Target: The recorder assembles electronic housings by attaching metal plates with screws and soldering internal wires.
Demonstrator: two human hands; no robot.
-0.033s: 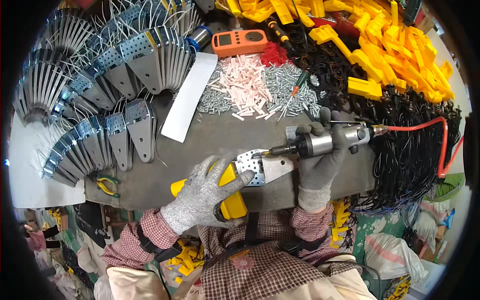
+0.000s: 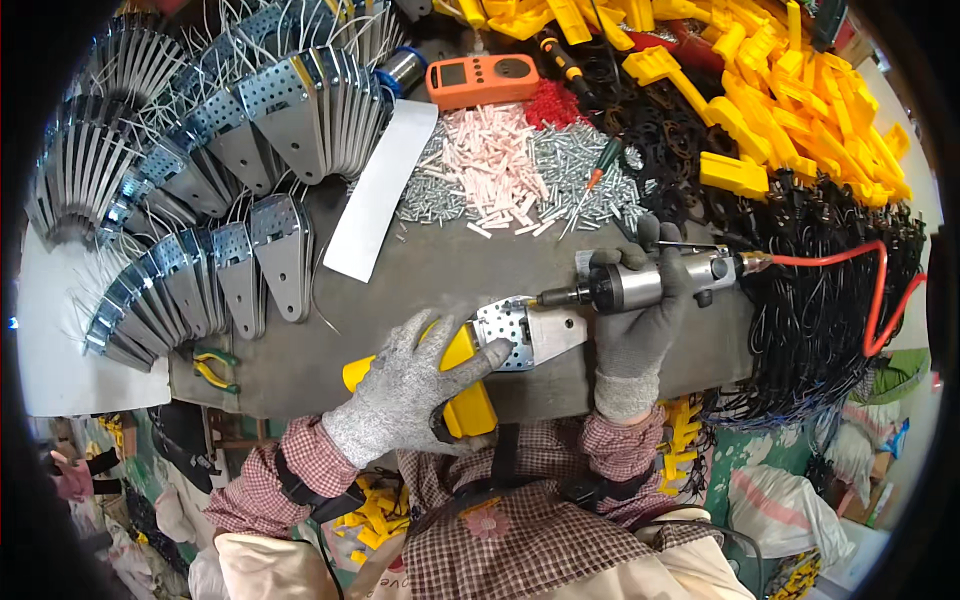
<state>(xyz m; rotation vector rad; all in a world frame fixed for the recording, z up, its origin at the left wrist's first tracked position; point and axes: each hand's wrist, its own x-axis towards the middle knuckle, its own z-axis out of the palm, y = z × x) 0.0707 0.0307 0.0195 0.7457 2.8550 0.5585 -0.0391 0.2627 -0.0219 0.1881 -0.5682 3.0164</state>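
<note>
My left hand [image 2: 405,385], in a grey knit glove, presses down on a yellow plastic part [image 2: 468,400] at the near edge of the grey table [image 2: 460,270]. Its fingertips rest on a perforated metal plate [image 2: 525,335] fitted to that part. My right hand [image 2: 635,335], also gloved, grips a silver air screwdriver [image 2: 640,283] held level. The tool's bit touches the plate's upper right edge. A red hose [image 2: 850,258] runs from the tool's back end to the right.
Fanned stacks of perforated metal plates [image 2: 250,130] fill the left. Behind the work lie a white strip [image 2: 378,190], pink pieces [image 2: 490,160], screws [image 2: 570,175] and an orange meter [image 2: 482,80]. Yellow parts [image 2: 780,100] and black cables [image 2: 830,330] crowd the right. Pliers [image 2: 215,368] lie near left.
</note>
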